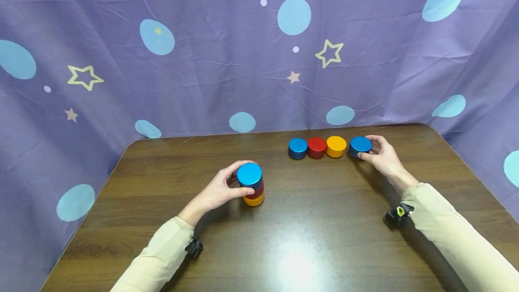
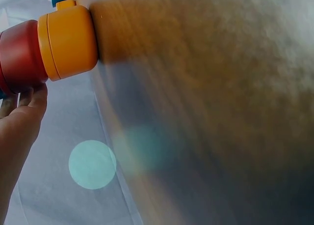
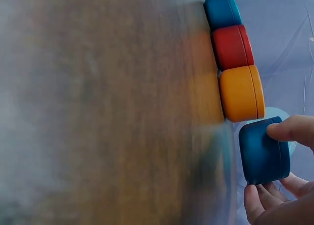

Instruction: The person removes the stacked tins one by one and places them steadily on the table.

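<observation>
Near the middle of the table, my left hand (image 1: pixel 220 188) grips a stack of round lidded tins from its left side. A blue tin (image 1: pixel 249 175) tops it, a red tin (image 2: pixel 20 55) sits in the middle and an orange tin (image 2: pixel 71 42) at the bottom. The thumb lies by the blue and red tins' joint; fingertips reach the red one in the left wrist view. Toward the back right, my right hand (image 1: pixel 384 157) pinches another blue tin (image 3: pixel 262 151) between thumb and fingers. It is slightly tilted in the right wrist view, beside the row's orange tin (image 3: pixel 241 93).
Left of the right hand, a blue tin (image 1: pixel 298 148), a red tin (image 1: pixel 316 148) and that orange tin stand side by side along the back of the wooden table (image 1: pixel 316 220). A purple patterned curtain (image 1: pixel 211 89) hangs behind the table's rear edge.
</observation>
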A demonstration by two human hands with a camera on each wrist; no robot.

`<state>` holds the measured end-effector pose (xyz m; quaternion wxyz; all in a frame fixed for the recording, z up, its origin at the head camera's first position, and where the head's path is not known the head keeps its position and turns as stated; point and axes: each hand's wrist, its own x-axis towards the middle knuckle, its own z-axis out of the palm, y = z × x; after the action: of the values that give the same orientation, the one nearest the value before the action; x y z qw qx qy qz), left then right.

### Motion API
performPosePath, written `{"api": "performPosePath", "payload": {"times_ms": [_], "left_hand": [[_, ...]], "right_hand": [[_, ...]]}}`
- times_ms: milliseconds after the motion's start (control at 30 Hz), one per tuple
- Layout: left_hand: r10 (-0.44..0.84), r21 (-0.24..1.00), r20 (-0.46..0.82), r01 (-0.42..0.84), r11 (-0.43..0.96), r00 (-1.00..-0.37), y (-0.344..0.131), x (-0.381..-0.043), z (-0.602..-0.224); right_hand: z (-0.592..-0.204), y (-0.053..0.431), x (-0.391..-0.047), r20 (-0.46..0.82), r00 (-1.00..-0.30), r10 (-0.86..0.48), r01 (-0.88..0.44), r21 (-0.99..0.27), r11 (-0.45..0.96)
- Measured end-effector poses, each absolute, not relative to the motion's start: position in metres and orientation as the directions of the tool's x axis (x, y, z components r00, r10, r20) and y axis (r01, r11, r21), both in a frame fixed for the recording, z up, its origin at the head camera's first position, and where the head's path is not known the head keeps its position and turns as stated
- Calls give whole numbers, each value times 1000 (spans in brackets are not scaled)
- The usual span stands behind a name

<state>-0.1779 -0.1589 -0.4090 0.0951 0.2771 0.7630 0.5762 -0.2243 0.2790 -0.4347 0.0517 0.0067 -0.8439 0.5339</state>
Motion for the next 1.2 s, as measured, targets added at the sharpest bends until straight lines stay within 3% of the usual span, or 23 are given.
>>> {"api": "performPosePath", "payload": {"times_ms": [533, 1200], "left_hand": [[544, 943, 168, 295, 154, -822, -158, -178, -407], [546, 947, 149, 277, 161, -825, -159, -175, -406]], "right_hand": [[-442, 278, -239, 22, -998, 54, 4, -900, 436], [-441, 277, -239, 6, -1000, 5, -4, -892, 452]]}}
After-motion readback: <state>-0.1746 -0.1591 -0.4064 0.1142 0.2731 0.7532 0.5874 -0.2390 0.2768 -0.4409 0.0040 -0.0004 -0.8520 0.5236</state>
